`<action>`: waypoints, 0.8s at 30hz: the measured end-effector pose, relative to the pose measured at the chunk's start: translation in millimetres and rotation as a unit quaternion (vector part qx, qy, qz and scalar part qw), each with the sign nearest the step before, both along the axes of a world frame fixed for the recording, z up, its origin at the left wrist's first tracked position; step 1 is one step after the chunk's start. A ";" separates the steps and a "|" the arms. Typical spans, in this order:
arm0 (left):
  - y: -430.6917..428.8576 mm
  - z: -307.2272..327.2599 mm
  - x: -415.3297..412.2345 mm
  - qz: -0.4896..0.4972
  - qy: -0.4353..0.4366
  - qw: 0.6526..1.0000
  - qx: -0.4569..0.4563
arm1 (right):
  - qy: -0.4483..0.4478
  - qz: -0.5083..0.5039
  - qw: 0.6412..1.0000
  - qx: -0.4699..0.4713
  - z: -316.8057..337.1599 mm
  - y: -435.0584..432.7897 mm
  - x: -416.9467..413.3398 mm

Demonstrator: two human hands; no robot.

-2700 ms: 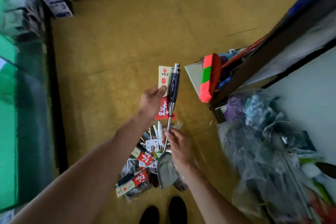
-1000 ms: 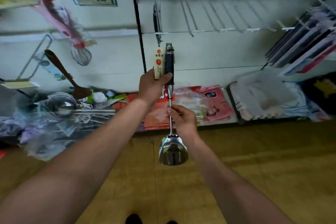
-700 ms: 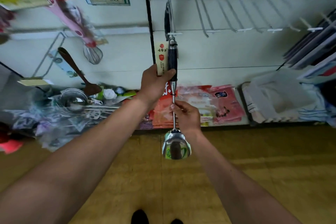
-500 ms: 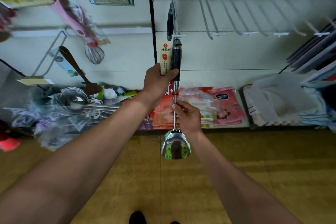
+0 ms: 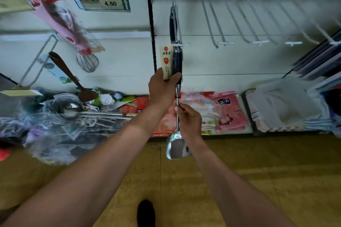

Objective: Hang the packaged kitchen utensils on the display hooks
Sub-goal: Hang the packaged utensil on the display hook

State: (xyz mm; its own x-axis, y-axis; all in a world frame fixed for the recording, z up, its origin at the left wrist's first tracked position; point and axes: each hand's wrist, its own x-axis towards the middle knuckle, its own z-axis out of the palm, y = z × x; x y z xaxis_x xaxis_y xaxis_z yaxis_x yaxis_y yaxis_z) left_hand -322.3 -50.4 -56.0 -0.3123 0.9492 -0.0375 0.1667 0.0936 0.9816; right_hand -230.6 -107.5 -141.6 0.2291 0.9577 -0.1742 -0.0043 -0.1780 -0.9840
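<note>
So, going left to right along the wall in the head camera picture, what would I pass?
Pink-handled wire whisk → black upright post → black-handled steel spatula with cream label → empty white wire hooks → dark flat packs stacked at far right.

The turner (image 5: 175, 148) has a smooth, shiny metal blade and a dark glossy handle. The card (image 5: 166, 62) on it is matt paper. The hooks (image 5: 212, 18) are thin white wire. The brown spatula (image 5: 72, 77) looks like wood.
</note>
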 end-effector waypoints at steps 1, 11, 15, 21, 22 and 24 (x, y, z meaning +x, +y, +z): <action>9.6 -0.4 -0.5 -0.003 -0.004 1.000 -0.003 | -0.016 0.000 1.000 0.009 -0.9 10.3 -1.6; 126.1 0.8 -27.2 -0.068 -0.025 0.997 -0.016 | -0.153 -0.003 0.987 0.044 -13.7 133.0 -25.0; 154.7 -2.5 -36.3 -0.081 -0.006 0.997 -0.001 | -0.226 -0.003 0.973 0.047 -13.8 164.2 -33.4; 155.2 -23.7 -56.7 -0.081 -0.036 0.995 -0.038 | -0.279 0.019 0.960 0.020 -18.7 190.9 -37.2; 148.5 -31.3 -65.3 -0.076 -0.038 0.995 -0.048 | -0.289 0.028 0.957 0.016 -17.9 195.7 -37.4; 128.1 -45.0 -86.3 -0.051 -0.040 0.995 -0.069 | -0.306 0.043 0.951 0.003 -15.7 202.3 -38.2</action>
